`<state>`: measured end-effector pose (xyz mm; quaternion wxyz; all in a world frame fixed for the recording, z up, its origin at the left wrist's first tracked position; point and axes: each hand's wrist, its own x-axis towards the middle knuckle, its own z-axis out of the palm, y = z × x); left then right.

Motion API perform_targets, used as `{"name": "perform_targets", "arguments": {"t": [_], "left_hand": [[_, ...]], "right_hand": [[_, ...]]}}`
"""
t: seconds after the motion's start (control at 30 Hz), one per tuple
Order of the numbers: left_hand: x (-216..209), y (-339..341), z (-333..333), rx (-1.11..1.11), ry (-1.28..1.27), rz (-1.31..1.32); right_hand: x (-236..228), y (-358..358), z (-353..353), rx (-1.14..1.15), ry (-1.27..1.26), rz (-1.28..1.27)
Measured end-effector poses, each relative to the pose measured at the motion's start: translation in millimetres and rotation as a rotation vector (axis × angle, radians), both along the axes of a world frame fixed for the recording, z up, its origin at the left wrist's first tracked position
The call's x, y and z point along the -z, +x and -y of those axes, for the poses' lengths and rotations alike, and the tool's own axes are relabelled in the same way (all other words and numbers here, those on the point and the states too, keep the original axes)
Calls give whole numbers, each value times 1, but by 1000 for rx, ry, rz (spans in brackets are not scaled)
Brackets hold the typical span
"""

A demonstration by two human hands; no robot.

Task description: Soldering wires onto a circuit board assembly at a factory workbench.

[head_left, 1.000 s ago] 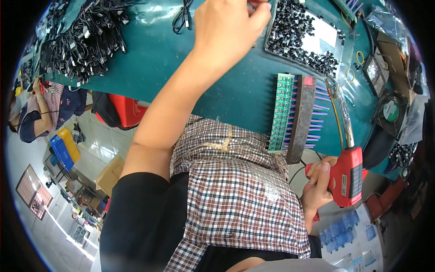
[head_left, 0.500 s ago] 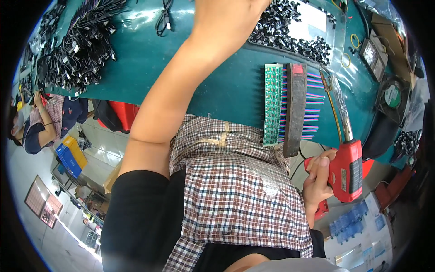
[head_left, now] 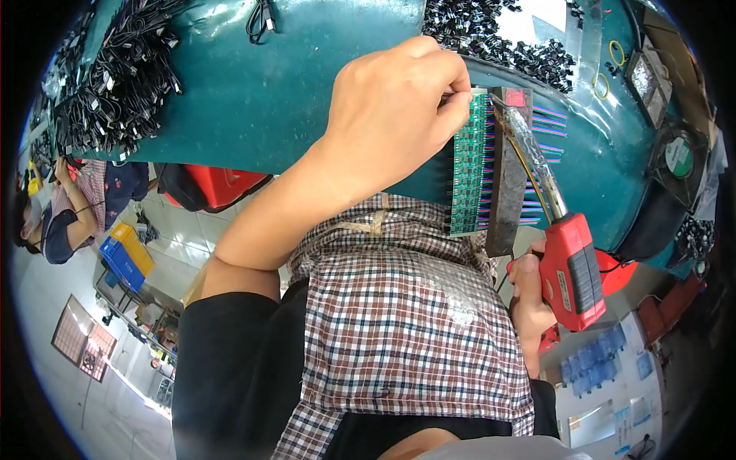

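My left hand [head_left: 399,107] is closed in a pinch at the far end of a green circuit board panel [head_left: 464,184]. Whatever lies between its fingertips is too small or hidden to make out. A red soldering gun [head_left: 571,272] is gripped in my right hand [head_left: 529,299], its long metal barrel pointing away from me. The tip reaches the far end of the board, close to my left fingertips. Thin coloured wires [head_left: 548,126] run from the board under a dark bar [head_left: 507,176] that lies across them, and their ends stick out on the right.
Many small black connectors [head_left: 552,65] lie in a tray at the back right. Bundled black cables [head_left: 123,84] are heaped at the left, and one coiled cable [head_left: 261,21] lies far back. A fan [head_left: 678,159] stands at the right edge. Another person [head_left: 73,199] sits at the far left.
My left hand has come back from the connector tray to the board's far end. The soldering gun has moved left and away from me, bringing its tip to the same spot.
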<state>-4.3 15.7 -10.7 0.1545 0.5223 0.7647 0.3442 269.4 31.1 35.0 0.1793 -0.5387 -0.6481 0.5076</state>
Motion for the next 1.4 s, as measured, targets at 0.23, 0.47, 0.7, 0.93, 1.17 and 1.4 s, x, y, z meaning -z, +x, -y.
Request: {"name": "perform_targets", "arguments": {"t": [0.23, 0.47, 0.7, 0.93, 1.17, 1.4], "left_hand": [[6, 3, 0, 8, 27, -92], [2, 4, -4, -8, -3, -136], [0, 4, -5, 15, -45, -194], [-1, 5, -7, -16, 70, -254], [-1, 5, -9, -14, 38, -272], [-2, 5, -8, -13, 34, -276]], "right_hand": [[4, -3, -3, -88, 62, 56], [2, -10, -6, -131, 120, 105], [2, -19, -7, -92, 104, 35], [-2, -18, -8, -132, 106, 61], [-3, -19, -8, -12, 32, -24], [-5, -20, -7, 10, -21, -69]]}}
